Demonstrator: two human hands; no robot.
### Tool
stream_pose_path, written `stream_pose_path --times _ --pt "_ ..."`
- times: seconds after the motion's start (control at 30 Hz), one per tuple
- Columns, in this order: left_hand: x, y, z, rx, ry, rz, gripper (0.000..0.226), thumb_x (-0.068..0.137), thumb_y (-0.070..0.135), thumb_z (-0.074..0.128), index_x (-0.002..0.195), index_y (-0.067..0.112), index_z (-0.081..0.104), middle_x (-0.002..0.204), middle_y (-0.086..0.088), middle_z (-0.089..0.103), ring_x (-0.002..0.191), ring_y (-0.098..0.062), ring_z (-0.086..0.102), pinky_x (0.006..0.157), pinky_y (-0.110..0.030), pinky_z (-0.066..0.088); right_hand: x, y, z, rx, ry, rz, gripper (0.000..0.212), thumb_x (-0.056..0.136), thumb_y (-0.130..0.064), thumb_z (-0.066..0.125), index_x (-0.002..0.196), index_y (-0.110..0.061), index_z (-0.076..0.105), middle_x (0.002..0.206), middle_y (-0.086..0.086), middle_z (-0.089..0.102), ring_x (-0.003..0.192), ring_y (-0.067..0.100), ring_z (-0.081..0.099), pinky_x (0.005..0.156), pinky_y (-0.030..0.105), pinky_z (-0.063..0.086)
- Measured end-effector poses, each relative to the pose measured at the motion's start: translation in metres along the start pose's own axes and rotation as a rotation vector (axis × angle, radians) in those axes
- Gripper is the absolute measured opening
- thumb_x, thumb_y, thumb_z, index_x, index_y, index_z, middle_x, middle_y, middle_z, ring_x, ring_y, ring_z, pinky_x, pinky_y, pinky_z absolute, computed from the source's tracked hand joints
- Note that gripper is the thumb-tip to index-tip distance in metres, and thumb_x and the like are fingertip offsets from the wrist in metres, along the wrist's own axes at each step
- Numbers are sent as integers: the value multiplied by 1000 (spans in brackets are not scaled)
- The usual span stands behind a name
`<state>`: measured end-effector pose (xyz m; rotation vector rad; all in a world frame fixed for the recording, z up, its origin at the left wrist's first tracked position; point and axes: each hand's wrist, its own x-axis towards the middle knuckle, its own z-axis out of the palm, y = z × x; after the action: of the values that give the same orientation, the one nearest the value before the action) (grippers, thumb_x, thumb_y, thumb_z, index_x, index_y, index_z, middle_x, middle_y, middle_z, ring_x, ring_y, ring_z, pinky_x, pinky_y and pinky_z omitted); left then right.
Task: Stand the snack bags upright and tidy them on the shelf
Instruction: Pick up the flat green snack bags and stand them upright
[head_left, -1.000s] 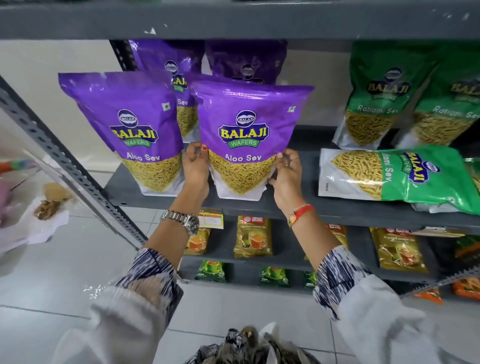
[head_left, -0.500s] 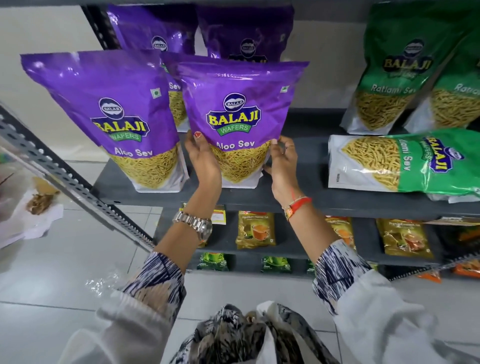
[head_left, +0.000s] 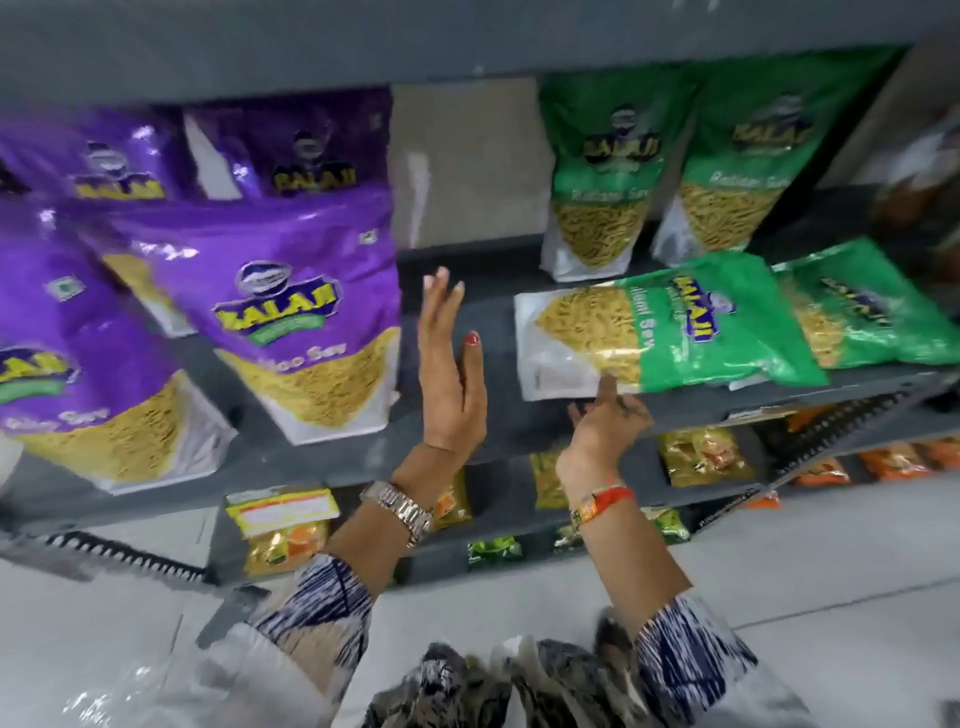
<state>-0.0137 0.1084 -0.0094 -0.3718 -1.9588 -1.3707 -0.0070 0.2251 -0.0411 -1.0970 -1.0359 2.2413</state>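
Note:
Purple snack bags stand upright on the grey shelf (head_left: 483, 421): one front bag (head_left: 306, 317), another at the far left (head_left: 78, 358), more behind. A green snack bag (head_left: 670, 327) lies flat on its side on the shelf, with a second flat green bag (head_left: 862, 306) to its right. Two green bags (head_left: 602, 176) stand upright at the back. My left hand (head_left: 452, 374) is open, fingers up, in the gap between the purple and green bags. My right hand (head_left: 608, 415) is open at the shelf's front edge, a fingertip touching the flat green bag's lower edge.
The shelf above (head_left: 467, 47) hangs low over the bags. Lower shelves hold small yellow (head_left: 701, 452), orange (head_left: 893, 462) and green packets (head_left: 493, 551). A slotted metal upright (head_left: 130, 561) runs at the lower left. A patterned bag (head_left: 493, 686) hangs in front of me.
Both hands let go of the front purple bag, which stands upright. The view swung right; my right hand reached the flat green bag and my left hand opened in the gap.

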Motion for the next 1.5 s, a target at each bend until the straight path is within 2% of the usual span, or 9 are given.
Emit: stream_pose_path --times 0.17,0.33,0.47,0.7,0.83,0.97,1.07,1.27,1.5 --pt "54 -7 82 43 -415 -245 34 94 12 42 125 4 50 114 -5 56 100 -19 59 91 -25 42 43 -38 -14 -102 -6 -48 24 92 -25 55 88 -11 36 83 11 44 74 19 48 51 23 52" --pt "102 -19 144 237 -737 -571 38 94 27 44 126 11 55 109 -17 64 67 -19 58 64 -24 49 57 -56 -36 -65 -84 85 18 93 -15 53 79 -7 45 77 11 51 72 20 54 51 17 56" --pt "113 -25 163 263 -994 -628 38 93 28 47 121 5 59 128 -17 58 117 -31 55 100 -31 41 61 -66 -49 -3 -230 162 22 96 -14 47 113 -1 53 115 13 62 99 24 62 67 22 59" --pt "106 -13 164 148 -908 -760 31 88 19 56 113 3 61 110 -13 64 103 -24 58 85 -23 49 76 -87 -69 -119 -351 195 26 97 -16 43 116 1 49 122 17 63 110 28 63 85 33 56" --pt "79 -12 149 51 -805 -834 27 86 12 58 113 7 62 96 -2 68 89 -13 62 68 -7 51 78 -98 -79 -143 -411 139 11 97 -15 42 93 -12 52 91 6 66 78 18 65 57 22 57" --pt "54 -4 135 -132 -537 -945 12 86 7 57 79 13 65 54 10 70 53 -2 63 57 -13 54 87 -92 -87 -184 -350 42 20 95 -20 48 76 -21 53 83 21 56 77 27 53 68 43 45" --pt "41 12 124 -183 -426 -952 21 89 3 49 73 12 59 45 10 66 42 1 58 47 -13 49 89 -95 -93 -237 -359 20 19 93 -29 51 75 -22 52 77 3 55 67 18 49 58 31 44" --pt "12 54 93 -355 -103 -927 27 91 0 43 69 10 56 44 10 66 44 1 60 50 -15 51 68 -135 -89 -197 -459 -174 24 93 -14 53 69 -19 51 77 -3 57 74 11 54 75 31 45" --pt "-17 105 55 -542 -43 -901 25 93 2 40 74 6 56 51 5 69 50 -6 65 53 -19 54 46 -161 -101 -192 -590 -336 25 91 -11 55 67 -18 54 63 -14 65 66 -1 59 65 20 49"
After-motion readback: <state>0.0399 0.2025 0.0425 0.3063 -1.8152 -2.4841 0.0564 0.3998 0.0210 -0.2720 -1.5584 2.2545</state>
